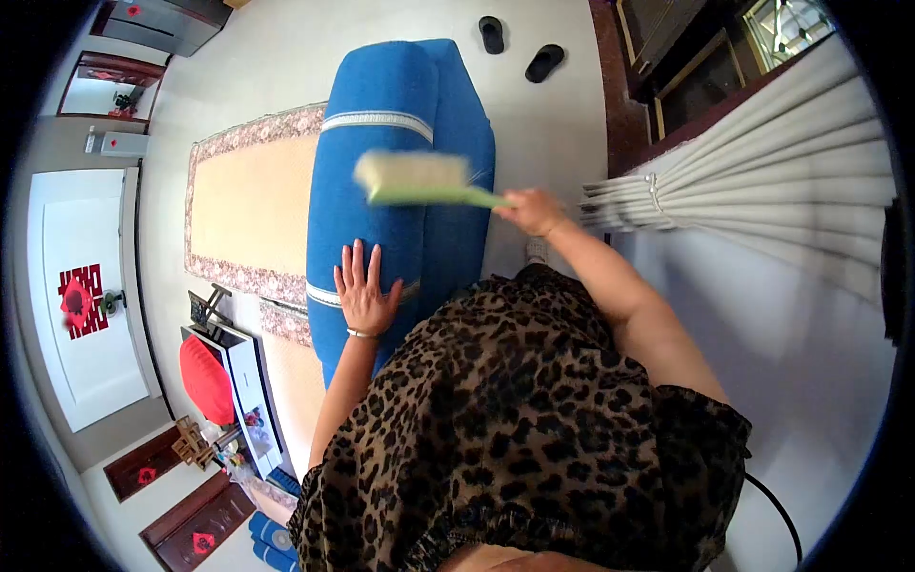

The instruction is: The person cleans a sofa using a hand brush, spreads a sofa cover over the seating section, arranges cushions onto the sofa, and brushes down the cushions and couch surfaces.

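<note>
A long blue sofa with pale trim bands stretches away in front of me. Flat on its cushion, near the closer band, lies my left hand with the fingers spread and a bracelet at the wrist. Gripped by its handle, a green bed brush with cream bristles is in my right hand. The brush is held over the sofa, its head smeared by motion and the bristles pointing away from me. Whether it touches the fabric I cannot tell.
Left of the sofa spreads a beige rug with a floral border. Black slippers lie on the floor at the far end. A gathered pale curtain hangs on the right. A low cabinet with a red cover stands at the left.
</note>
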`<control>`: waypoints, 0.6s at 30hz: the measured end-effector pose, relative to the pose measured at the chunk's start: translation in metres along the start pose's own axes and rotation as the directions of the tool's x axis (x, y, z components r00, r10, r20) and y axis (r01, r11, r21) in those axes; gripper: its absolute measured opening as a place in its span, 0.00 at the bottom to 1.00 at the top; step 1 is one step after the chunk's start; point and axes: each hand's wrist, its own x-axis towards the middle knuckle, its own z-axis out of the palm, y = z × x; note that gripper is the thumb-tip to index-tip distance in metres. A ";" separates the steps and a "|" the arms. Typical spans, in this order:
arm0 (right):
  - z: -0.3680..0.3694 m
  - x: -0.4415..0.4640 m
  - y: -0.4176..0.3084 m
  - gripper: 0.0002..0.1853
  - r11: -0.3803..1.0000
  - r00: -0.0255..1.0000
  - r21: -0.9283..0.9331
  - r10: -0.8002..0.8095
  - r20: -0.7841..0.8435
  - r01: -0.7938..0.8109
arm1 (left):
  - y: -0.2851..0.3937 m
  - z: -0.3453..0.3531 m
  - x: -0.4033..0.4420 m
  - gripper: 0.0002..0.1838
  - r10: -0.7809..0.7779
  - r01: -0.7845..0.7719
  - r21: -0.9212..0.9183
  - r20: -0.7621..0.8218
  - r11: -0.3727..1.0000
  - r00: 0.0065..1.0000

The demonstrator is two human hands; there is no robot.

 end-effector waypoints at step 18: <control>-0.081 0.082 0.112 0.24 0.795 0.735 0.102 0.596 -0.323 -0.599 | 0.003 0.000 0.008 0.40 -0.037 0.037 0.027 0.012 0.999 0.999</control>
